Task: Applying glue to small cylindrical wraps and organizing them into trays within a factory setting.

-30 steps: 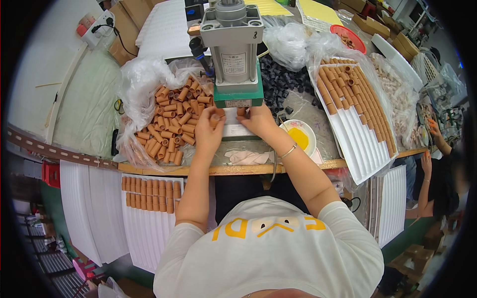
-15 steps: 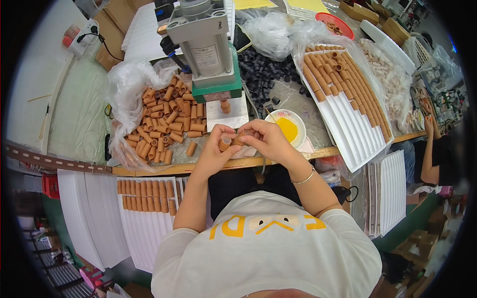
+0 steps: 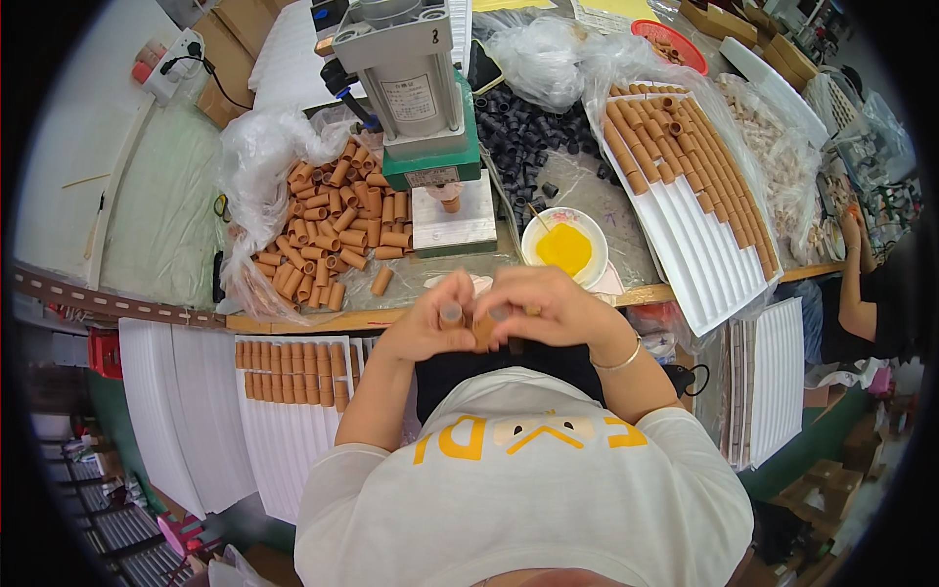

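My left hand (image 3: 427,325) is closed around a short tan tube (image 3: 451,315), whose pale round end faces up. Close against it, my right hand (image 3: 559,309) pinches another tan tube (image 3: 485,333) between thumb and fingers. Motion blurs the fingertips, so I cannot tell whether the two tubes touch. Both hands are over the table's front edge, nearest to my body. Behind them stands a press with a green head (image 3: 430,168). A tan piece (image 3: 451,204) sits upright under that head, on the metal base plate (image 3: 430,233).
Loose tan tubes (image 3: 337,220) are heaped on the left, beside crumpled plastic (image 3: 256,171). A white bowl (image 3: 598,256) holds yellow liquid and a stick. Black caps (image 3: 518,137) lie behind it. Ridged white trays (image 3: 699,284) carry rows of tubes; another person's arm (image 3: 854,284) shows far right.
Both hands have moved back from the press plate toward my body, still holding the tan tubes. My right hand has turned, its back now more upward.
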The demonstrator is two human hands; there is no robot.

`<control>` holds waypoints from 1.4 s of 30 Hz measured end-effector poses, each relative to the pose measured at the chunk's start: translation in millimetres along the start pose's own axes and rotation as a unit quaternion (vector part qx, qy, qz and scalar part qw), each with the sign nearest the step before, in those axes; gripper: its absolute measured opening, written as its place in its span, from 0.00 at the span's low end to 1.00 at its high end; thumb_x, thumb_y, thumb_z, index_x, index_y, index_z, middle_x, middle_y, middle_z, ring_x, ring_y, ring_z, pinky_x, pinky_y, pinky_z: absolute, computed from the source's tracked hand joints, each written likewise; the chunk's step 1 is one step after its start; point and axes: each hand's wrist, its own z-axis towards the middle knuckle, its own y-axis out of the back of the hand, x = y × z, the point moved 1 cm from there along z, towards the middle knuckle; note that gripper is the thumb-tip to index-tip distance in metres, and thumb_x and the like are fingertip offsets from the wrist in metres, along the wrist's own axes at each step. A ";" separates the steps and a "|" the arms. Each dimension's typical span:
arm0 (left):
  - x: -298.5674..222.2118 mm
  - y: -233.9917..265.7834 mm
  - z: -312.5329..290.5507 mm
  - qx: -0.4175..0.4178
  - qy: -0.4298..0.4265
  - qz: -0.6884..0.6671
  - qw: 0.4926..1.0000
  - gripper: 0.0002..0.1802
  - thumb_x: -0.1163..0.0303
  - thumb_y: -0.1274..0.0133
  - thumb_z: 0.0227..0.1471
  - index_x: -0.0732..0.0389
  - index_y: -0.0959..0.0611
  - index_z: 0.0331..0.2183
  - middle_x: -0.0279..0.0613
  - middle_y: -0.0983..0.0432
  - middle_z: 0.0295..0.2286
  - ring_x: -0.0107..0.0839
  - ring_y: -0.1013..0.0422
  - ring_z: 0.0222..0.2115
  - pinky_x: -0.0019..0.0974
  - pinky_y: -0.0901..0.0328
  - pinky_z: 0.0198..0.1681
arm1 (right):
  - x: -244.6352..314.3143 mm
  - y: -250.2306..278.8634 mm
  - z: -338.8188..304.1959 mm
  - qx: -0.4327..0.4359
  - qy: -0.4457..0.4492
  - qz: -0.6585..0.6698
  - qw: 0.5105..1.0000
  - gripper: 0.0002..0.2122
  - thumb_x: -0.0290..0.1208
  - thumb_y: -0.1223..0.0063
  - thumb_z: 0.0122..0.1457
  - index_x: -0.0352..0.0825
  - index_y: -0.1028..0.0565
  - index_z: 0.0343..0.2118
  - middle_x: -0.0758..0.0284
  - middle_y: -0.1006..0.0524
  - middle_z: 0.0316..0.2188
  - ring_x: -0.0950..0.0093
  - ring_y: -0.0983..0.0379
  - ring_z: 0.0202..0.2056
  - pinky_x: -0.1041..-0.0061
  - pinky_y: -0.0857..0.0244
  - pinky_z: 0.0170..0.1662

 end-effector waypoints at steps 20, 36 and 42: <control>-30.0 57.3 -45.1 -0.422 0.004 0.649 0.633 0.14 0.76 0.43 0.48 0.63 0.24 0.40 0.50 0.30 0.38 0.46 0.31 0.38 0.42 0.35 0.41 | -109.8 91.3 -9.8 -0.310 -0.268 -0.400 0.820 0.17 0.43 0.35 0.48 0.35 0.21 0.35 0.63 0.22 0.30 0.65 0.26 0.33 0.68 0.33 0.36; -6.3 36.7 0.0 -0.337 -0.133 0.381 0.851 0.17 0.87 0.41 0.45 0.62 0.29 0.35 0.42 0.22 0.39 0.24 0.26 0.37 0.27 0.31 0.41 | -102.8 92.4 -36.8 -0.296 -0.237 -0.295 0.877 0.11 0.26 0.40 0.52 0.34 0.25 0.38 0.62 0.24 0.30 0.65 0.27 0.31 0.70 0.33 0.35; 14.3 15.2 33.9 -0.287 -0.164 0.336 0.882 0.18 0.87 0.40 0.44 0.62 0.28 0.35 0.42 0.23 0.39 0.25 0.27 0.38 0.27 0.31 0.41 | -74.9 56.0 -56.5 -0.244 -0.159 -0.466 0.836 0.10 0.26 0.35 0.44 0.38 0.25 0.29 0.73 0.23 0.31 0.70 0.30 0.31 0.70 0.41 0.36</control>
